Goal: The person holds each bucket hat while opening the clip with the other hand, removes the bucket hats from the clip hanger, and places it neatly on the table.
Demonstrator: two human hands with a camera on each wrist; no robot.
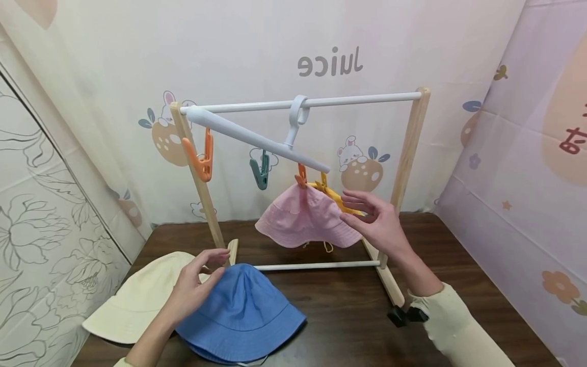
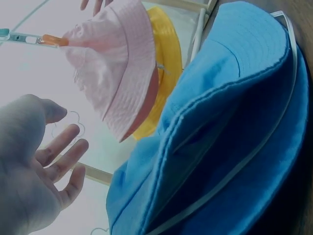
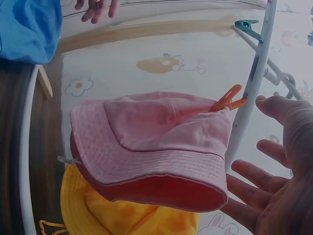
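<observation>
A pink bucket hat [image 1: 302, 216] hangs from an orange clip [image 1: 300, 176] near the low right end of a tilted white hanger [image 1: 257, 137]. Behind it a yellow hat [image 3: 132, 210] hangs from a yellow clip [image 1: 322, 181]. Beside the pink brim is my right hand [image 1: 378, 224], its fingers spread and holding nothing. My left hand [image 1: 197, 280] hovers over the hats on the table, fingers loosely bent with nothing in them. Nearest to it are a blue bucket hat [image 1: 247, 316] and a cream bucket hat [image 1: 142, 295], partly hidden by that hand.
A wooden rack with a white top rod [image 1: 367, 99] carries the hanger. An orange clip [image 1: 202, 158] and a green clip [image 1: 260, 171] hang on its raised left side, holding nothing. The rack stands on a dark wooden table [image 1: 339, 316] before printed curtains.
</observation>
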